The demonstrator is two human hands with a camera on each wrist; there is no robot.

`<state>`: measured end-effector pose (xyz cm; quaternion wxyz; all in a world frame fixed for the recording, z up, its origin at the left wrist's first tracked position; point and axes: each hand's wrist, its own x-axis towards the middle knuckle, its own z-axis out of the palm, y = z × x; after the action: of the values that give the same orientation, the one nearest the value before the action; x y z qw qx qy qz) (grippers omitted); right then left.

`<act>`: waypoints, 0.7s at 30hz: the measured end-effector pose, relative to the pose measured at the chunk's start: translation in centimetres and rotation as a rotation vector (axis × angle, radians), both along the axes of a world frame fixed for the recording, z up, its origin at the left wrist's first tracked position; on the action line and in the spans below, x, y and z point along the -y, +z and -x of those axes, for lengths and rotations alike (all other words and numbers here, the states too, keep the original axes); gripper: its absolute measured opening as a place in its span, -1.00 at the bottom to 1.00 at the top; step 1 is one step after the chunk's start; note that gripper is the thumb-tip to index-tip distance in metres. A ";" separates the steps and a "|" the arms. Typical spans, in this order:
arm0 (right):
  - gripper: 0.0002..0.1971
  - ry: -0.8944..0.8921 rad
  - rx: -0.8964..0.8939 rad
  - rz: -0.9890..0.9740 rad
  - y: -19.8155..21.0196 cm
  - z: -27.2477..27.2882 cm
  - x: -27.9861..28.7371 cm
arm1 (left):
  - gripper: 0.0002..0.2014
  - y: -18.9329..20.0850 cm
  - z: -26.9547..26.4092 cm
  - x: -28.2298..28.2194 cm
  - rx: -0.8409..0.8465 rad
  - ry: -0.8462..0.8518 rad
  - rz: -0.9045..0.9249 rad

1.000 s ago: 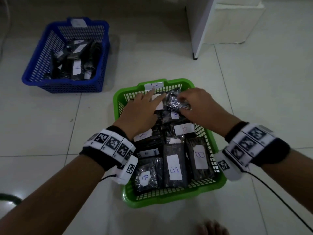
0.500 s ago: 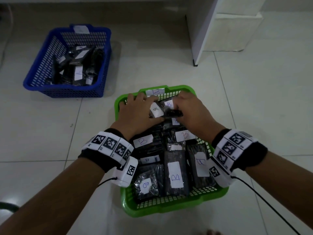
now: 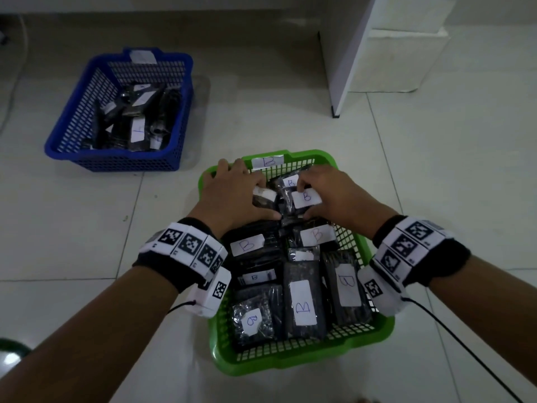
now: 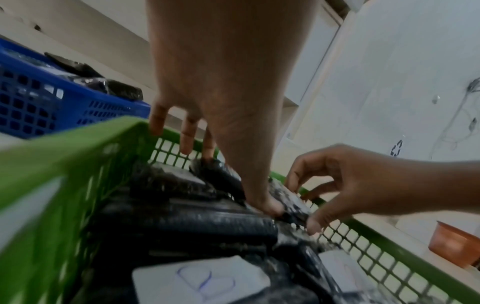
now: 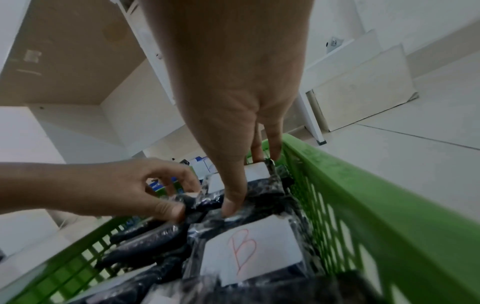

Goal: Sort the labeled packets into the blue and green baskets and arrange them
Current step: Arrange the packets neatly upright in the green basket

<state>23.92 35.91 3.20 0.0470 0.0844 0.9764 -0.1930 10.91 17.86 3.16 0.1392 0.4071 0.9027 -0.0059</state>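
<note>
floor: pale tiles [image 3: 436, 175] all around, dim light, and the green basket [image 3: 293, 360] sits right in the middle of the head view.
green basket: packed with dark packets, nearly every white label reading "b"; a "b" tag [image 3: 267, 162] is stuck on its far rim.
left hand [image 3: 232, 196]: over the far-left corner of the green basket, fingers reaching to the far rim, thumb pressed down on a dark packet [image 3: 263, 197]; whether it really grips, cannot tell.
right hand [image 3: 334, 196]: over the far-right part of the green basket, fingers and thumb curled, pinching the "b" packet [image 3: 305, 199].
hands together: both working the same far end, thumbs almost meeting on the wrapping.
near row: three packets lie flat at the near end of the green basket, labels up.
blue basket [image 3: 87, 158]: well beyond the green basket, up to its left, holding a loose heap of dark packets.
white cabinet [image 3: 363, 48]: beyond the green basket, to its right.
</note>
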 end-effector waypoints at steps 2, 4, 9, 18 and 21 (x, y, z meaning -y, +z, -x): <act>-0.58 0.024 0.031 -0.063 -0.2 0.2 0.1 | -0.28 -0.4 -0.4 -0.2 -0.024 0.050 -0.084; -0.66 0.032 0.049 -0.066 -0.3 0.2 0.1 | -0.31 -0.5 -0.2 -0.2 0.045 0.044 -0.145; -0.76 -0.020 -0.058 0.086 0.2 1.3 -0.2 | -0.17 1.5 1.7 2.2 0.083 0.051 -0.127; -0.64 0.311 0.030 -0.072 -1.5 2.6 2.6 | -0.46 0.8 1.9 5.0 0.087 0.007 0.050; -0.73 0.233 -0.018 0.011 -1.2 2.9 2.5 | -0.45 0.6 1.8 5.3 0.085 0.006 0.028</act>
<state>21.00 33.46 1.97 0.0610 -0.0315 0.9790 -0.1921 9.11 12.56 3.71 0.1831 0.4021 0.8971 -0.0009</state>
